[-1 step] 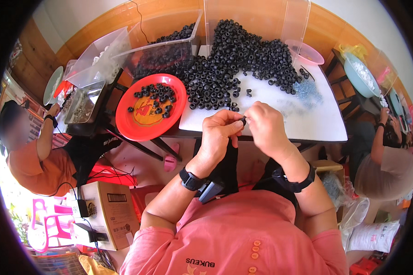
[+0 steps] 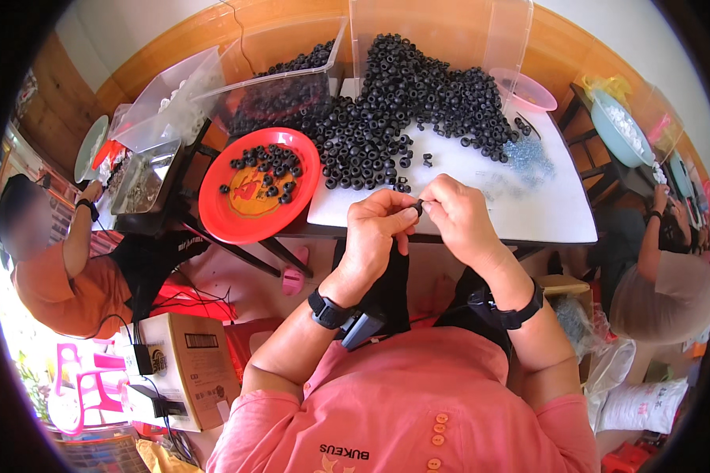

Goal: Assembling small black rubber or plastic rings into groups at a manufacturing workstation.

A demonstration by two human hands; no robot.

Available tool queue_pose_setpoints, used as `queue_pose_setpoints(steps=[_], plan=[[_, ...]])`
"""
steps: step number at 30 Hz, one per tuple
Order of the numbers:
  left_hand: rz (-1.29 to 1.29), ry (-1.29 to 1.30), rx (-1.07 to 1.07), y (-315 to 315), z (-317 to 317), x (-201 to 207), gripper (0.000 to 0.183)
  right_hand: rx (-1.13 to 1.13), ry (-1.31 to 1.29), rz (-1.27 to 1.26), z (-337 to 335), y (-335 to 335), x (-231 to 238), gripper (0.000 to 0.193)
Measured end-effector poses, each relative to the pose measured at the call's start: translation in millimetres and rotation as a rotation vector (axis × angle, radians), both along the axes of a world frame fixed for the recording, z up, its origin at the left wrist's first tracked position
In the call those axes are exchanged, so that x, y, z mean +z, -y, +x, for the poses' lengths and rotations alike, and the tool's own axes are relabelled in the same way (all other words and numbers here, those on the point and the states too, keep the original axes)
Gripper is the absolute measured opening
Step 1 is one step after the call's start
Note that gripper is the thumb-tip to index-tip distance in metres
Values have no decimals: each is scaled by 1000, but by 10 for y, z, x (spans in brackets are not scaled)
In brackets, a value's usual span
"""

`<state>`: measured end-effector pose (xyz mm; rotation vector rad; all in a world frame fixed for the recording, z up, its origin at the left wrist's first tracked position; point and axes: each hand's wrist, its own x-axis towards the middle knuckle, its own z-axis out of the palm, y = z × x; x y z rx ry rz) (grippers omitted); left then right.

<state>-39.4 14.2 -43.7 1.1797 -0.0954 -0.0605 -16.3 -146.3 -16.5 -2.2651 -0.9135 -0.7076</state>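
Note:
My left hand [image 2: 375, 229] pinches a small black ring-shaped part [image 2: 417, 208] between thumb and fingertips, just in front of the table's near edge. My right hand [image 2: 459, 219] meets it from the other side, thumb and forefinger pressed together at the part. Whatever tiny thing those fingers hold is too small to make out. Beyond my hands, a big heap of similar black parts [image 2: 442, 91] covers the back of the white work surface [image 2: 552, 217]. A scatter of tiny clear bluish pieces [image 2: 526, 158] lies to its right. Left of my hands, an orange-red plate [image 2: 213, 201] holds several black parts.
A clear plastic bin [image 2: 335, 63] of black parts stands at the back left, and a pink bowl [image 2: 540, 94] at the back right. Co-workers sit on both sides, by a metal tray [image 2: 166, 162] and a pale blue basin [image 2: 607, 138]. A cardboard box [image 2: 201, 363] stands lower left.
My right hand has turned slightly, and its thumb and forefinger show more plainly at the black part. My left hand keeps its place.

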Motion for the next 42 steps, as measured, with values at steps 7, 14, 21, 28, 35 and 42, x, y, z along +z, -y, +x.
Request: queue_pose_setpoints(steps=[7,14,21,28,35,42], plan=[[17,-15,38,-30,-7,17,12,-41,139,-121,-108,-110,46,16],[-49,3,52,-4,39,10,10,-87,127,2,-148,-165,-86,24],[73,-8,-49,-33,19,145,14,-75,240,32,30,-52,-168,26],[243,52,-127,-91,61,111,13,-46,163,-30,-35,-39,-137,27],[240,40,-131,-95,60,103,14,-85,242,102,-92,-121,-274,27],[662,412,194,10,-68,163,15,-126,-80,-109,-130,41,40,22]])
